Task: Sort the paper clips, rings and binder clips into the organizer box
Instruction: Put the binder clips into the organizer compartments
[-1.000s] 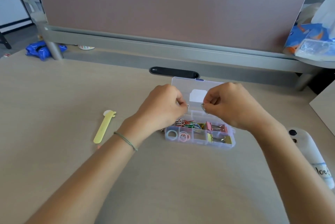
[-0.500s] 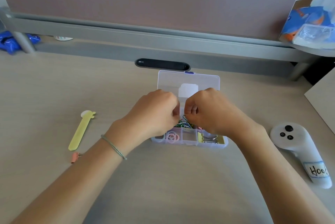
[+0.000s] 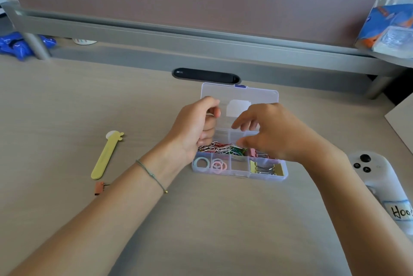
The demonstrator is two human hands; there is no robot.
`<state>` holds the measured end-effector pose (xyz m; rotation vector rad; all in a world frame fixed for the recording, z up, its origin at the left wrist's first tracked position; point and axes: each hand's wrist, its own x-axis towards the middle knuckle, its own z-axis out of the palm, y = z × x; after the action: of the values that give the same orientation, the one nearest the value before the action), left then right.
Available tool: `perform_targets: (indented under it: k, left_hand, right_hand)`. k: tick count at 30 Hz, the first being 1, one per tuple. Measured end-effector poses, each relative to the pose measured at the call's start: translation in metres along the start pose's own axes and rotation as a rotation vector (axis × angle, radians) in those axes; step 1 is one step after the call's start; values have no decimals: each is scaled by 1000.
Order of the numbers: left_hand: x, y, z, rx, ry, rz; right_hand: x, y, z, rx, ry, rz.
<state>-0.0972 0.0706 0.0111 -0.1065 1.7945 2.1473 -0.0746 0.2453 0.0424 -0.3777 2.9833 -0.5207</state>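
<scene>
Left grip (image 3: 196, 126) curled, contents unclear; right grip (image 3: 268, 132) spread loosely above clear plastic organizer box (image 3: 240, 174).

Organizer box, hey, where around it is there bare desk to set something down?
Bare desk lies in front of the organizer box, between the forearms, and between the yellow stick and the left hand. Crowded: over the box, both hands; the right hand side, by the white controller.
</scene>
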Motion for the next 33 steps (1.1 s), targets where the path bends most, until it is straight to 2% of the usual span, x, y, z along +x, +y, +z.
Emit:
perform_targets:
  k: [4,8,16,23,33]
  left_hand:
    - [3,1,3,-99,69,119]
    - [4,-2,2,-70,79,189]
    - [-3,-8,15,39,26,201]
    - [-1,-9,21,42,-36,228]
    - [0,-12,15,88,-25,267]
  right_hand:
    - [-2,0,3,-167,-167,23]
    - [-5,0,6,-195,-256,-4]
    - [-3,-9,12,-191,-241,-54]
    - [-3,-11,15,-152,-224,-95]
    - [-3,-11,12,-146,-230,-82]
